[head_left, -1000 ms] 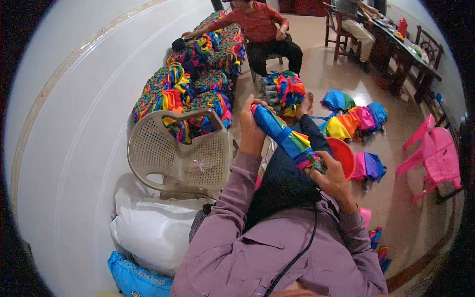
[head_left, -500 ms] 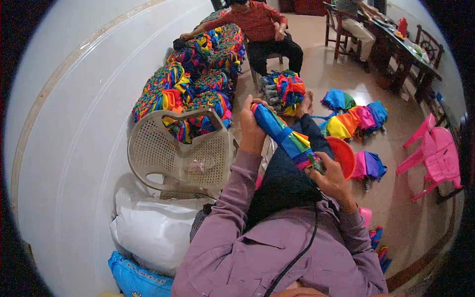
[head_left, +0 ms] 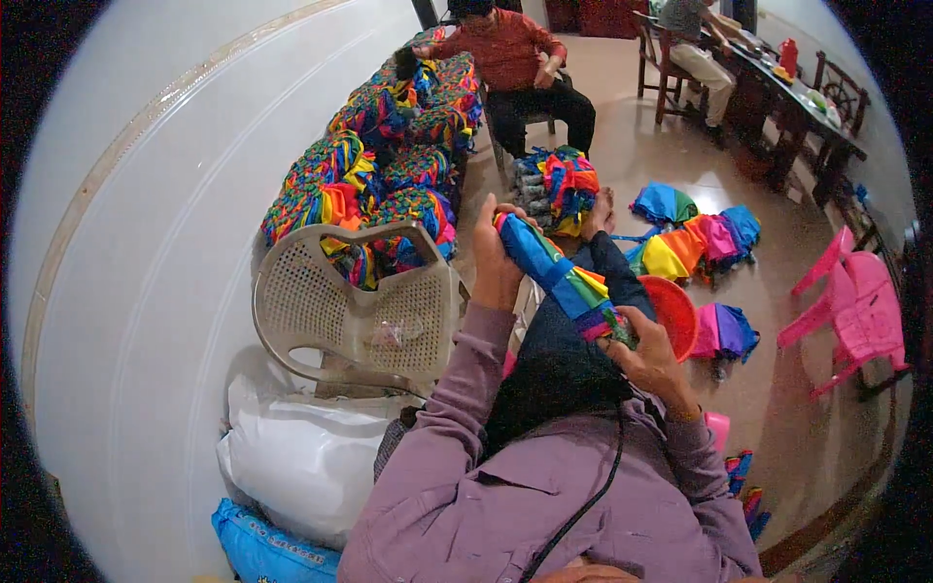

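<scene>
A folded rainbow umbrella point(head_left: 558, 276), rolled tight with a blue band round its middle, lies slantwise above my lap. My left hand point(head_left: 494, 257) is closed round its upper left end. At the lower right end my right hand point(head_left: 649, 352) grips it, thumb and fingers pressed against the gathered cloth tip. Beyond it on the floor stands a bundle of similar rainbow umbrellas point(head_left: 564, 189), near my bare foot point(head_left: 603, 206).
Tall stacks of rainbow umbrellas point(head_left: 321, 180) line the left wall. Close by on my left are a beige plastic chair point(head_left: 321, 306) and a white sack point(head_left: 301, 457). To my right lie loose umbrellas point(head_left: 671, 248), a red basin point(head_left: 675, 316) and a pink chair point(head_left: 865, 306). Ahead sits another person point(head_left: 505, 58).
The umbrella stays between my hands, nearly in place; my right fingers have shifted slightly at its lower end. The seated person's outstretched hand and a dark thing there have moved farther back along the stacks.
</scene>
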Tool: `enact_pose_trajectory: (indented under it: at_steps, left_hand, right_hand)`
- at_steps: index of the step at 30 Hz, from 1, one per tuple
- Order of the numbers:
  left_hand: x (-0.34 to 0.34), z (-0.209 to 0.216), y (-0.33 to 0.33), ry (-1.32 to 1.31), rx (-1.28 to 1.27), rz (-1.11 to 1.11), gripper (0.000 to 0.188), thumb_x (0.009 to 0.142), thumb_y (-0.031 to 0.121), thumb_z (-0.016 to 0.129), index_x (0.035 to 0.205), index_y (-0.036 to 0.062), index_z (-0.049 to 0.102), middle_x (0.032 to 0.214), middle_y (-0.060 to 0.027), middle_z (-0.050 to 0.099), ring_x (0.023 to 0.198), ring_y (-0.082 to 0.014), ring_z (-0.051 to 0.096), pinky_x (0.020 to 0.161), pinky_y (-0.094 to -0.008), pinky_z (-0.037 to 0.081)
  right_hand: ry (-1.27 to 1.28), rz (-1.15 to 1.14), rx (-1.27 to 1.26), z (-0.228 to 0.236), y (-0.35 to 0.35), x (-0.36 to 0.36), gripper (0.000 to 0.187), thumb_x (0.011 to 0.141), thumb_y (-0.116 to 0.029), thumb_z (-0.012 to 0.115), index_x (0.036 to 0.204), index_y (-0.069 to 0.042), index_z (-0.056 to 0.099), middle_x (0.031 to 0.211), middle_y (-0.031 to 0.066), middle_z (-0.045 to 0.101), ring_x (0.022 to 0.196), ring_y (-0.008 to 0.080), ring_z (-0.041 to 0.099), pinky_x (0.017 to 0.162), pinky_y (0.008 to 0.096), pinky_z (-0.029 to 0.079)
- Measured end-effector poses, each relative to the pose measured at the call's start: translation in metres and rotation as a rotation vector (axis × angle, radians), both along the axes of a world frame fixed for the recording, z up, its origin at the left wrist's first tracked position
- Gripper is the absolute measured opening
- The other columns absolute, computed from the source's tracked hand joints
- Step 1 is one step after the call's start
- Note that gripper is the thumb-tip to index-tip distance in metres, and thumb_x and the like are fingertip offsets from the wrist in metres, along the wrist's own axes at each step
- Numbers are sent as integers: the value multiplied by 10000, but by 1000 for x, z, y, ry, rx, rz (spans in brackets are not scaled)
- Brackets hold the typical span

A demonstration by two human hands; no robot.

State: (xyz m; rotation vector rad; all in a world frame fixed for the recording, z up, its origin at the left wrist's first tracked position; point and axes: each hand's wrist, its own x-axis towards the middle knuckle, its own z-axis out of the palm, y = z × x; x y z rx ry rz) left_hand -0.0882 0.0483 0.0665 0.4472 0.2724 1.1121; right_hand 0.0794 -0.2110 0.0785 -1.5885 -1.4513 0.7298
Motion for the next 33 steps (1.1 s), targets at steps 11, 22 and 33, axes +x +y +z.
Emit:
enact_pose_trajectory:
  at_steps: [11,22,33]
  left_hand:
    - [0,0,-1,-19,28,-5,366,1028,438,535,859,120,603,761,-83,655,691,-288,669,668,-467,575]
    - [0,2,0,3,-9,4,364,1024,433,545,838,125,600,761,-86,655,688,-290,669,667,-469,576]
    - [0,-1,3,5,40,-6,326,1035,391,524,875,119,608,772,-100,662,703,-296,672,691,-480,580]
  right_hand:
    - [-27,-19,18,-2,1,-1,485,869,-304,769,1210,-2,603,886,212,710,816,281,719,727,382,531]
    - [-28,5,35,4,-2,-3,469,900,-301,734,1236,-1,604,916,227,717,833,319,722,739,395,535]
    - [-36,21,57,0,0,-2,457,907,-305,730,1228,-5,604,915,200,723,812,289,716,737,379,536]
